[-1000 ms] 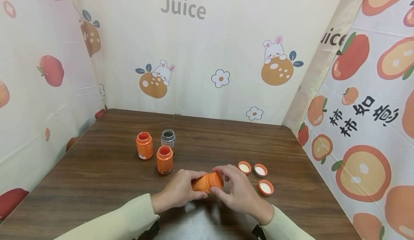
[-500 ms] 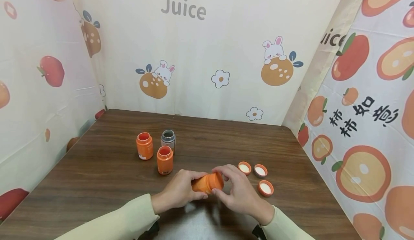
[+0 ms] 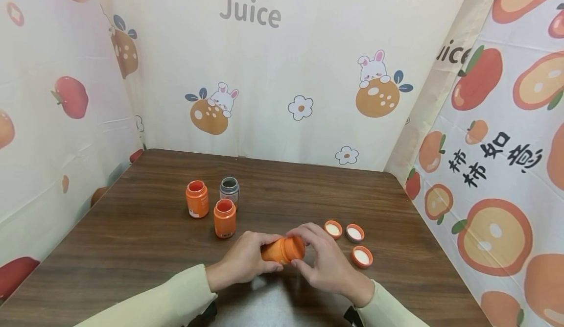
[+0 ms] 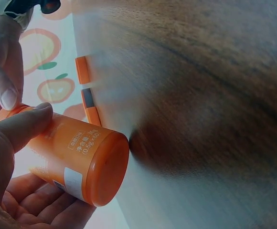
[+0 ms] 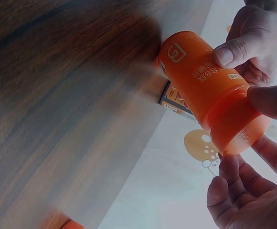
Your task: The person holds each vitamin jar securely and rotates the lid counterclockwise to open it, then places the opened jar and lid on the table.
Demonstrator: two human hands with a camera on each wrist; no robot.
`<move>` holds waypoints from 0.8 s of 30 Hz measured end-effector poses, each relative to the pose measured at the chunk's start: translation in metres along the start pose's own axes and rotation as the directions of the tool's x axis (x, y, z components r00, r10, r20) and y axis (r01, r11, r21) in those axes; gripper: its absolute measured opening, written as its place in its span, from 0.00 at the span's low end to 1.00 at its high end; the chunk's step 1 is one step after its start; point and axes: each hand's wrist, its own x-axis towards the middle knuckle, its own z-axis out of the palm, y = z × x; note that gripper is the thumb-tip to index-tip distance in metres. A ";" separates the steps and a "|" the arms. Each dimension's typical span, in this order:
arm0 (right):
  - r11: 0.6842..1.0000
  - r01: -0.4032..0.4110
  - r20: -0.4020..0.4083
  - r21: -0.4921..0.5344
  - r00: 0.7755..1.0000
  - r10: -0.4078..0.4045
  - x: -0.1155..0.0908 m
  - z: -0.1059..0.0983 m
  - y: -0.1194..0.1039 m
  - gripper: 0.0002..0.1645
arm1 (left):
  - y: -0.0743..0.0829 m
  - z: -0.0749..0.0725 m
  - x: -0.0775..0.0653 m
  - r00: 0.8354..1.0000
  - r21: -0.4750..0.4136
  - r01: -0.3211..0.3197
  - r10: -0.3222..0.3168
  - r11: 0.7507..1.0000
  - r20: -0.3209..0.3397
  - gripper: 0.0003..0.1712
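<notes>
An orange plastic bottle [image 3: 274, 251] lies tilted between my two hands, its screw cap [image 3: 295, 247] pointing right. My left hand [image 3: 246, 258] grips the body, thumb along one side and fingers curled beneath, as the left wrist view shows. White print and a pale label mark the bottle's side [image 4: 74, 143]. Around the cap curl the thumb and fingers of my right hand [image 3: 329, 263]. In the right wrist view the thumb lies against the ribless orange cap [image 5: 239, 129] and fingertips meet its lower edge. The bottle's base is close over the table.
Two uncapped orange bottles [image 3: 197, 199] and an uncapped grey bottle [image 3: 229, 190] stand at the back left of the brown table [image 3: 145, 248]. Three caps [image 3: 362, 256] lie inside-up to the right of my right hand. Fruit-patterned cloth [image 3: 273, 62] hangs behind and on both sides.
The fingers of my right hand have shifted slightly round the cap, index finger leftward and thumb a little down and right. My left hand and the bottle stay in place.
</notes>
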 end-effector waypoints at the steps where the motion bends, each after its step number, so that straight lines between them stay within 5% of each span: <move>1: 1.000 0.002 0.002 -0.002 1.000 -0.002 0.000 0.000 0.000 0.34 | 0.000 0.000 0.000 1.000 0.000 0.001 -0.001 1.000 0.000 0.29; 24: 0.996 0.078 0.015 -0.045 0.997 -0.078 0.000 -0.007 0.000 0.41 | 0.000 -0.002 0.001 1.000 -0.008 0.020 -0.020 1.000 0.012 0.28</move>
